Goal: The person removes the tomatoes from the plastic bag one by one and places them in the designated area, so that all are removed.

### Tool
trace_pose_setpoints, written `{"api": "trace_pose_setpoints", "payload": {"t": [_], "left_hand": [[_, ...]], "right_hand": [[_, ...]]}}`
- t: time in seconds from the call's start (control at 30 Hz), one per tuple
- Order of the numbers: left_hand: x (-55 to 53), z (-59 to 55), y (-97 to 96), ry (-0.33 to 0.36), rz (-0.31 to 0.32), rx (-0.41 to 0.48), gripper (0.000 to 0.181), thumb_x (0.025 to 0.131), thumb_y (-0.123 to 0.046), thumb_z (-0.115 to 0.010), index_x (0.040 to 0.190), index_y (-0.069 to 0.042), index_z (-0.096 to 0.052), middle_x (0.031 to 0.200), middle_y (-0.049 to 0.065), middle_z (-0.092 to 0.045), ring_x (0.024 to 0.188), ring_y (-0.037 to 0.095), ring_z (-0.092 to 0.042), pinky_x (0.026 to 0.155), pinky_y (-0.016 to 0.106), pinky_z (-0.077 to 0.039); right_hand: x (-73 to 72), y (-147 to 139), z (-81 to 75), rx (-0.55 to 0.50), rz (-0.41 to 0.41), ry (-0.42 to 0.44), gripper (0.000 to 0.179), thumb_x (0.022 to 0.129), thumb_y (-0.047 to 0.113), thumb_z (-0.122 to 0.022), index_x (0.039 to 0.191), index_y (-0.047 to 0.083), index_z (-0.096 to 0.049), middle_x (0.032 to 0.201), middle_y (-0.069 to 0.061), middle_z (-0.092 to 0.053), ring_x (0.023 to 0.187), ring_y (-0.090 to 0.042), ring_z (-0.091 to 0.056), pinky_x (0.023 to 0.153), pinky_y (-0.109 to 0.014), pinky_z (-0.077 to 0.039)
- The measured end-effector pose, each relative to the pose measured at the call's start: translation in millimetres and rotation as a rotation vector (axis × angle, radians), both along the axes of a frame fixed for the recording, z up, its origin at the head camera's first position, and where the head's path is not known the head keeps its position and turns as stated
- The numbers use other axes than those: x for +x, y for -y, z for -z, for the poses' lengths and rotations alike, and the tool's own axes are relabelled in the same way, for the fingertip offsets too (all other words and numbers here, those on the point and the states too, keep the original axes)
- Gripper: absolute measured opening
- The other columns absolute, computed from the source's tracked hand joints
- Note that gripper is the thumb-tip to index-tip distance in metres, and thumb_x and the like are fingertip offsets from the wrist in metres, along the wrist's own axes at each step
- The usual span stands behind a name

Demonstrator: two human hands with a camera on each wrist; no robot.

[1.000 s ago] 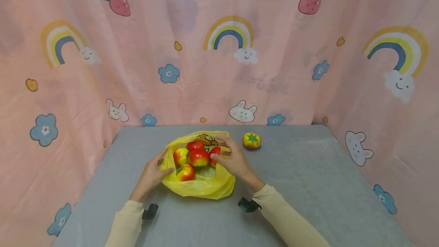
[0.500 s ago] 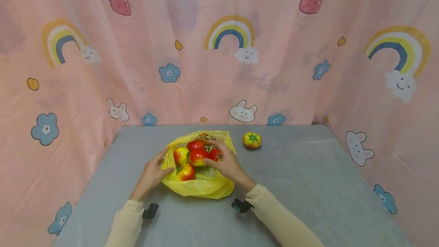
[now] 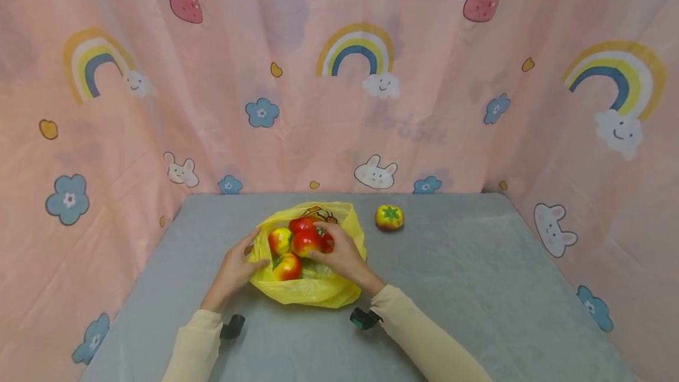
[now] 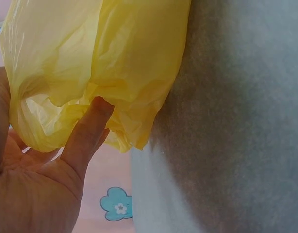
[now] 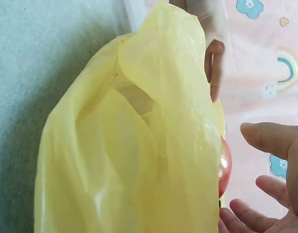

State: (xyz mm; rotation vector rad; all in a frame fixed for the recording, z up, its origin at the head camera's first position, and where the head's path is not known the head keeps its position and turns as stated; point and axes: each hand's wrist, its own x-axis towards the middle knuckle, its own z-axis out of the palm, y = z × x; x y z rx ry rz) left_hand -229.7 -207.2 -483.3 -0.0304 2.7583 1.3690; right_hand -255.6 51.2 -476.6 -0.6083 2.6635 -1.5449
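The left hand (image 3: 233, 267) is holding the left edge of the yellow bag (image 3: 318, 295), which is sitting open on the grey table (image 3: 477, 287). The right hand (image 3: 343, 257) is hovering over its right side, fingers and thumb parting around a red tomato (image 3: 328, 243); contact is unclear. Four more tomatoes (image 3: 306, 244) are lying inside; another tomato (image 3: 389, 217) is resting just right of the bag's far end.

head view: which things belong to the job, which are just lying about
Job, it seems:
yellow plastic bag, held by left hand
tomato-like fruits inside, at right hand

Just lying about, probably:
lone tomato-like fruit beside the bag, untouched
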Motion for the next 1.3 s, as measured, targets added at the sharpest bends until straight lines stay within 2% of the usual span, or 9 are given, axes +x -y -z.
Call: {"api": "trace_pose_setpoints", "payload": {"t": [0.2,0.43,0.77,1.03,1.3], "left_hand": [[0.5,1.1,0.1,-0.003,0.002,0.000,0.081,0.087,-0.012,-0.071,0.156,-0.017,-0.029,0.158,0.019,-0.034,0.139,0.045,-0.041,0.110,0.055,-0.040],[1.3,3.1,-0.5,0.009,0.000,-0.008,0.080,0.087,-0.013,-0.071,0.156,-0.017,-0.030,0.158,0.019,-0.034,0.139,0.045,-0.041,0.111,0.056,-0.039],[2.1,4.7,-0.6,0.031,-0.012,0.005,0.080,0.088,-0.013,-0.071,0.156,-0.018,-0.029,0.159,0.018,-0.033,0.141,0.044,-0.038,0.113,0.056,-0.036],[0.8,6.5,0.6,0.032,-0.028,0.012,0.080,0.088,-0.012,-0.071,0.156,-0.019,-0.030,0.159,0.017,-0.033,0.141,0.045,-0.037,0.112,0.056,-0.036],[-0.2,6.0,0.7,0.040,-0.032,0.004,0.080,0.088,-0.013,-0.071,0.156,-0.020,-0.029,0.159,0.018,-0.033,0.142,0.045,-0.036,0.112,0.056,-0.037]], "right_hand": [[-0.7,6,-0.5,0.037,0.015,0.043,0.063,0.084,0.020,-0.078,0.140,0.013,-0.051,0.143,-0.010,-0.052,0.131,-0.034,-0.051,0.108,-0.048,-0.046],[-0.2,9,1.2,0.098,0.028,0.054,0.063,0.084,0.022,-0.078,0.140,0.015,-0.051,0.143,-0.008,-0.053,0.129,-0.028,-0.052,0.108,-0.046,-0.046],[-0.2,13,6.0,0.107,0.004,0.072,0.062,0.083,0.020,-0.079,0.139,0.017,-0.053,0.140,-0.007,-0.054,0.126,-0.028,-0.054,0.108,-0.048,-0.046],[-2.4,12,8.1,0.130,0.020,0.118,0.060,0.083,0.020,-0.078,0.138,0.018,-0.053,0.141,-0.005,-0.055,0.123,-0.027,-0.056,0.104,-0.046,-0.050],[-3.6,13,6.1,0.180,0.013,0.066,0.055,0.084,0.019,-0.078,0.134,0.014,-0.058,0.141,-0.008,-0.056,0.128,-0.030,-0.053,0.110,-0.048,-0.044]]}}
